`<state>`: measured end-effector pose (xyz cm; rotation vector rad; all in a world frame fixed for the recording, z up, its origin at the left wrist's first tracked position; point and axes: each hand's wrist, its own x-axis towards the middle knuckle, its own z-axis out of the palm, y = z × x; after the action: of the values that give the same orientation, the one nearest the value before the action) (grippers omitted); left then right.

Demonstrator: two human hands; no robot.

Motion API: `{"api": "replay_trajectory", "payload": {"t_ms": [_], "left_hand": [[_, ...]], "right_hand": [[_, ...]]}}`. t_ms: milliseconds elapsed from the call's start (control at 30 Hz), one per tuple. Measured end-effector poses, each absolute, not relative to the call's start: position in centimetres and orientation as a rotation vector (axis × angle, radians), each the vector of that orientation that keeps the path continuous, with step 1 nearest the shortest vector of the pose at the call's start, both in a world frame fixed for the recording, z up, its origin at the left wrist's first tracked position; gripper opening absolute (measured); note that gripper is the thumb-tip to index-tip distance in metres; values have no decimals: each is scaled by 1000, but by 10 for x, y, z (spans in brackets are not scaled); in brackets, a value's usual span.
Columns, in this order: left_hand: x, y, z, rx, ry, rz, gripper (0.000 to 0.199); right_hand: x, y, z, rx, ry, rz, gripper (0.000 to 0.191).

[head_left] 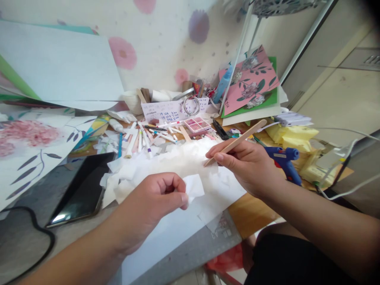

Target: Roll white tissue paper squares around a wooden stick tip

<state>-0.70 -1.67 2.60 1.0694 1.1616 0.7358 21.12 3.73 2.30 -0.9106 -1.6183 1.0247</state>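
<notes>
My left hand (162,196) pinches a small square of white paper (195,187) between thumb and fingers, low over the work surface. To its right, my right hand (242,158) is closed round a flat wooden stick (251,131), whose lower end points down at a heap of white paper pieces (175,158). Whether the stick touches the heap I cannot tell. Beneath both hands lies a large white sheet (160,241) on a grey cutting mat (227,233).
A black tablet (84,188) lies at the left, beside a flower picture (32,150). Markers (144,138) and a pink palette (197,124) are behind the heap. On the right are a blue glue gun (285,158), yellow packets (293,134) and a white cable (356,190).
</notes>
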Motion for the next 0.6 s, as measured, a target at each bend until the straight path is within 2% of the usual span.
{"api": "replay_trajectory", "payload": {"t_ms": [233,600], "left_hand": [[-7,-17,25,1087,1176,724,12],[-8,-13,22,1083,1203,761,13]], "right_hand": [[220,43,18,-1009,-1673,966,18],[229,30,33,-1002,-1831,1164,16]]}}
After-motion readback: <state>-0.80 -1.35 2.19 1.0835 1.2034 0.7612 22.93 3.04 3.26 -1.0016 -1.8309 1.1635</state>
